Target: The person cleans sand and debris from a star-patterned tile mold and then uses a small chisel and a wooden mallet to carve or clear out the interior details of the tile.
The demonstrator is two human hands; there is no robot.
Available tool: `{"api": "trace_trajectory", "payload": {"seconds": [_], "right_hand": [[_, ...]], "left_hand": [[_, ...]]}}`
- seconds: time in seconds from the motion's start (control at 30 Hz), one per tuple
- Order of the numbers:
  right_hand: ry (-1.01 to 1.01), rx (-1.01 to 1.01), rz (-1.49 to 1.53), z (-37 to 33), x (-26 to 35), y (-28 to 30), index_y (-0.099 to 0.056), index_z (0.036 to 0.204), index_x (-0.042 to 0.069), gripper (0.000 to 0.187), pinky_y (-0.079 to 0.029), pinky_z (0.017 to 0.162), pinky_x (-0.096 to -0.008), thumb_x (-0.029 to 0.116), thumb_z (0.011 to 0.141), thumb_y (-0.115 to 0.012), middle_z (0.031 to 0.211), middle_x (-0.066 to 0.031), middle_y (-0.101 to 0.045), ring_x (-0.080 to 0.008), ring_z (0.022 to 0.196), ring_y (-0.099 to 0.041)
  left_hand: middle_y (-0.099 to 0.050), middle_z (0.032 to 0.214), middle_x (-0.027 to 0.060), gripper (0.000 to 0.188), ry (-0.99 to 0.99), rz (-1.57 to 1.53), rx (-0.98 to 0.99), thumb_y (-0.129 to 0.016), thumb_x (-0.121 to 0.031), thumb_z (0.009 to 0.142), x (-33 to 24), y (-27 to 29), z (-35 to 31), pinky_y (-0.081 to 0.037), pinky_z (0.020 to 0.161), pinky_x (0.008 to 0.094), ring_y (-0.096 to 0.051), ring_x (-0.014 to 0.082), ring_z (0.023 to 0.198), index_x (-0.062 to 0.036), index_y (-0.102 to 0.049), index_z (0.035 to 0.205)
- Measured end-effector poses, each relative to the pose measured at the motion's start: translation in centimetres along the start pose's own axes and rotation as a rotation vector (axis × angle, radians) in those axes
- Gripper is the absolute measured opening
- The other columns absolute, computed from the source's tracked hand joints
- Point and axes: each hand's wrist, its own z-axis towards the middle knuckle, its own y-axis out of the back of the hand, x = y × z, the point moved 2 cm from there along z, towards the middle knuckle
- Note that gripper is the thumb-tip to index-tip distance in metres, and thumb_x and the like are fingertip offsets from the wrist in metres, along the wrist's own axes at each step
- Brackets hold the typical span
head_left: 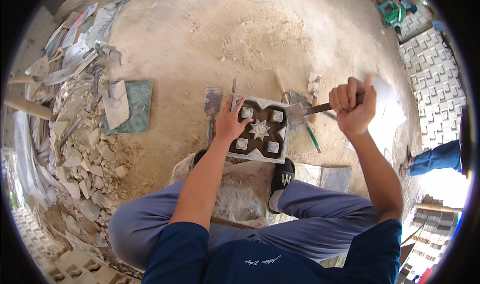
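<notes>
Four chalky squares [277, 116] surround a star [259, 129]; right fingers [344, 97] grip a scraper [296, 114].

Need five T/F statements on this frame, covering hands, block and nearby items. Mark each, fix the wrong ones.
1. The left hand touches the grey rectangular block with recessed brown areas. True.
2. The right hand is empty. False: it grips a flat-bladed metal scraper, blade at the block's right edge.
3. A pale eight-pointed star sits mid-block, among four square studs. True.
4. The dark green rectangular board lies right of the block. False: the board lies left.
5. A thin green stick-shaped item lies right of the block. True.
</notes>
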Motion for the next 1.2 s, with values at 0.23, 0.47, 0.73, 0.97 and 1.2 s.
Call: {"api": "trace_trajectory", "payload": {"seconds": [0.23,0.47,0.73,0.97,1.2], "right_hand": [[0.185,-0.150,0.056,-2.2,-4.1,-3.3,-0.032,0.055,0.012,0.058,-0.019,0.042,-0.0319,0.039,0.105,-0.044,0.046,-0.0017,-0.024,-0.0140,0.042,-0.025],[0.261,-0.245,0.111,-3.6,-6.6,-4.7,-0.030,0.057,0.012,0.058,-0.023,0.043,-0.0322,0.041,0.104,-0.045,0.045,-0.0028,-0.027,-0.0150,0.042,-0.024],[0.292,0.237,0.099,-4.0,-8.6,-6.2,-0.029,0.054,0.006,0.049,-0.020,0.044,-0.0324,0.019,0.098,-0.046,0.049,-0.0038,-0.030,-0.0148,0.044,-0.028],[0.255,0.512,-0.137,-3.1,-12.9,-6.9,-0.042,0.056,0.000,0.046,-0.027,0.043,-0.0345,0.026,0.094,-0.047,0.047,-0.0060,-0.035,-0.0191,0.039,-0.031],[0.342,1.051,-0.317,-1.0,-14.2,-7.6,-0.047,0.065,0.002,0.023,-0.034,0.048,-0.0448,0.015,0.085,-0.049,0.055,-0.0116,-0.039,-0.0360,0.048,-0.041]], "left_hand": [[-0.032,0.160,0.0161,0.093,-0.019,-0.117,-0.149,-0.076,-0.039,0.087,2.6,-1.7,-2.2,-0.049,0.103,0.0489,-0.046,0.0388,0.136,-0.0243,-0.019,0.161],[-0.053,0.141,0.0264,0.078,0.321,-0.095,-0.048,-0.058,-0.048,0.097,2.9,-3.0,-6.7,-0.050,0.099,0.0507,-0.056,0.0437,0.123,-0.0076,-0.027,0.156],[-0.067,0.115,0.0258,0.080,0.428,0.074,0.060,-0.057,-0.060,0.091,-0.2,-0.8,-6.8,-0.056,0.084,0.0520,-0.068,0.0432,0.102,-0.0003,-0.045,0.142],[-0.067,0.114,0.0246,0.076,0.412,0.102,-0.007,-0.057,-0.058,0.092,0.7,-1.7,-6.5,-0.058,0.079,0.0514,-0.070,0.0415,0.097,-0.0015,-0.047,0.142],[-0.066,0.117,0.0247,0.077,0.433,0.134,0.021,-0.054,-0.057,0.094,0.4,-1.5,-6.4,-0.058,0.075,0.0511,-0.070,0.0406,0.096,-0.0017,-0.044,0.146]]}}
